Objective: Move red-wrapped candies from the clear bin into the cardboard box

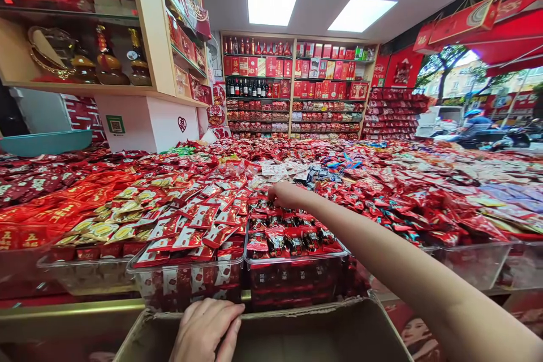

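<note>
Left hand (208, 329) on the cardboard box (316, 332), can't tell how tightly; up and right, the right hand (285, 195) curls, contents hidden, at red-and-black candy packets (296, 243), those nearer the grip lying lengthwise front to back.

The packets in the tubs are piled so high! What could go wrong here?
The red-and-white packets heap above their tub, so a bump might slide some out. The right hand reaches over the dark packets and could knock them out of line. The box has a ragged rim, which might scratch the left hand there.
</note>
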Available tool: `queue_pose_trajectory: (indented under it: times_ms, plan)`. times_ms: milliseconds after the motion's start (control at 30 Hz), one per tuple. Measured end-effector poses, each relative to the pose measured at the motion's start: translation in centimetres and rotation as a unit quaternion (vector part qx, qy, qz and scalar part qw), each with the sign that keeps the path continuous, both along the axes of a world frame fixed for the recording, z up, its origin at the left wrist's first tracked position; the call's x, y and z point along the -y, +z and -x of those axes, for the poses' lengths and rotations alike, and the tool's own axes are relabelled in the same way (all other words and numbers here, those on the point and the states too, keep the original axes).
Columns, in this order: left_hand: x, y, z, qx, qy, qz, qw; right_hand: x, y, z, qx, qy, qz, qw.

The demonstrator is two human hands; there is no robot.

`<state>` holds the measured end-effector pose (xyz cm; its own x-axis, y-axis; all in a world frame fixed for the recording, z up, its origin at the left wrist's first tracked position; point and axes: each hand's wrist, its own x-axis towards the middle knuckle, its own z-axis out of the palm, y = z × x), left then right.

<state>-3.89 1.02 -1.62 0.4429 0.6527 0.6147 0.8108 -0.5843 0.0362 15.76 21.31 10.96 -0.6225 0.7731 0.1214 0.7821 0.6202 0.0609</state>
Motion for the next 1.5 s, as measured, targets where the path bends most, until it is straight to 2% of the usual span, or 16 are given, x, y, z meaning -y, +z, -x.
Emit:
queue_pose_trajectory:
  times_ms: [133, 300, 467, 833, 1067, 1200, 1333, 1500]
  plan:
    - [0.0, -0.2, 0.2, 0.0, 0.003, 0.004, 1.0, 0.0, 0.4, -0.4, -0.002, 0.0, -0.001, 1.0]
    - [0.0, -0.2, 0.2, 0.008, 0.008, 0.005, 1.0, 0.8, 1.5, -2.8, 0.009, -0.027, -0.012, 1.0]
    - [0.1, -0.1, 0.0, 0.009, 0.012, 0.007, 1.0, 1.3, 1.0, -4.6, 0.048, -0.041, 0.017, 0.998]
    - [0.2, 0.1, 0.0, 0.005, 0.009, 0.007, 1.0, 1.9, 1.1, -3.5, 0.021, -0.035, 0.004, 0.999]
    - [0.2, -0.2, 0.1, 0.014, 0.006, 0.02, 1.0, 0.5, -0.6, -1.6, 0.002, 0.0, -0.013, 1.0]
    - [0.3, -0.3, 0.1, 0.017, 0.011, 0.028, 0.999, 0.5, -0.6, -1.0, 0.002, 0.007, -0.004, 1.0]
    - [0.4, -0.2, 0.1, 0.017, 0.011, 0.038, 0.999, 1.3, 0.3, -1.7, -0.001, -0.015, -0.008, 1.0]
    - [0.5, 0.0, -0.1, 0.019, 0.017, 0.055, 0.998, 1.7, 1.0, -4.0, 0.023, -0.054, 0.005, 0.998]
